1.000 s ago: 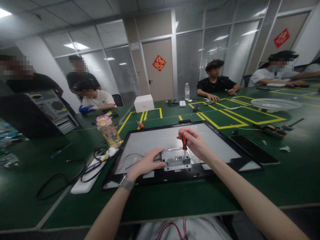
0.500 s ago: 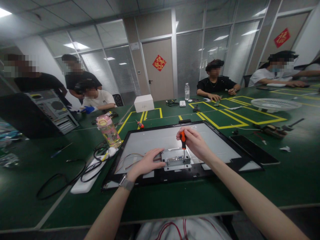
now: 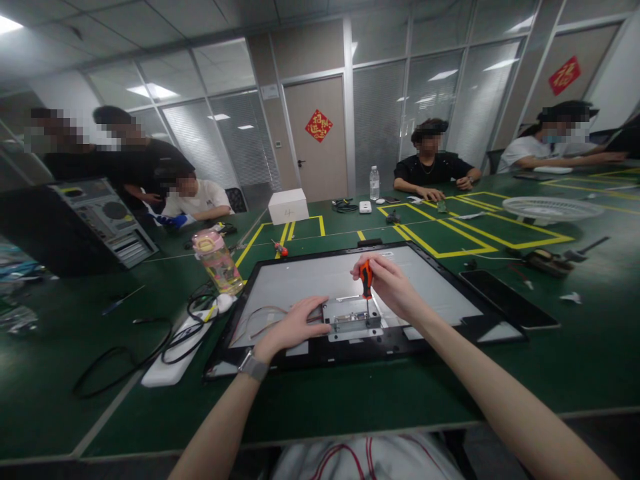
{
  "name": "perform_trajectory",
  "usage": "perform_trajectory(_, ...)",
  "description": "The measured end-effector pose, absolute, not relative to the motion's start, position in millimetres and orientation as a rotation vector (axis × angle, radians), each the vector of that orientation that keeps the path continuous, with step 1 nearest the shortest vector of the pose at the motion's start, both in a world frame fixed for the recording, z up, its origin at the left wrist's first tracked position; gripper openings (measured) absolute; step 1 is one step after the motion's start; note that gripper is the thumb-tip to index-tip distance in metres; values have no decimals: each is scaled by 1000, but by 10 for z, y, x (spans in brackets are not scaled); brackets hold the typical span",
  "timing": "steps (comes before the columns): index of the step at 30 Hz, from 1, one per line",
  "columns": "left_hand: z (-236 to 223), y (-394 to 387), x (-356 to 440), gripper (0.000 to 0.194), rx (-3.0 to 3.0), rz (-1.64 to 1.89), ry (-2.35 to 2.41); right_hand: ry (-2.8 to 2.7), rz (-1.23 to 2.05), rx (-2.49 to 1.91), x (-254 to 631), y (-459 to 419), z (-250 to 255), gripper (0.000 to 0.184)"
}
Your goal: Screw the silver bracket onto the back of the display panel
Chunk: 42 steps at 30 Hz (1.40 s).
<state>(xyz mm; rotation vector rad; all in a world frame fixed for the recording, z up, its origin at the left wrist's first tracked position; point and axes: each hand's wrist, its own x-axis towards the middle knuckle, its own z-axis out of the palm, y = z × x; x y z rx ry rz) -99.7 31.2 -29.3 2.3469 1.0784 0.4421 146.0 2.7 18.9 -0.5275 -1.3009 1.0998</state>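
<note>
An orange and black screwdriver (image 3: 367,279) stands nearly upright in my right hand (image 3: 387,277), fingers closed round the top of its handle. Its tip meets the right side of a small metal bracket (image 3: 353,321). That bracket sits on the back of a flat display panel (image 3: 420,273), grey with a black frame, lying on the table. My left hand (image 3: 300,323) rests flat against the bracket's left edge, fingers stretched out. Thin wires (image 3: 260,317) run out beside it. What the left fingertips touch is partly hidden.
Left of the panel lie a white power strip (image 3: 175,357) with black cable and a pink-lided bottle (image 3: 217,263). A black phone (image 3: 507,300) lies at its right corner. Behind are another screwdriver (image 3: 281,249) and a white box (image 3: 289,207). Several people sit or stand around the table.
My right hand and the screwdriver have shifted very slightly left; my left hand stays put. In the background, the standing people at left have moved, and the seated person opposite has tilted a small green board.
</note>
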Motion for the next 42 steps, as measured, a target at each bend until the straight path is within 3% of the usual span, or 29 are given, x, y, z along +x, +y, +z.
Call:
perform_trajectory(6, -301, 315, -995, 67, 2332, 443, 1084, -1338, 1036, -575, 1486, 46, 145, 13)
perform_trajectory(15, -289, 313, -995, 69, 2315, 432, 1087, -1445, 916, -590, 1484, 50, 140, 31)
perform_trajectory(29, -303, 315, -988, 69, 2318, 444, 1094, -1506, 736, -678, 1437, -24, 181, 22)
perform_trajectory(40, -283, 303, -986, 68, 2331, 442, 1086, -1513, 379, -736, 1440, -8, 93, 10)
perform_trajectory(42, -284, 306, -987, 69, 2333, 440, 1086, -1519, 327, -734, 1445, -35, 110, 16)
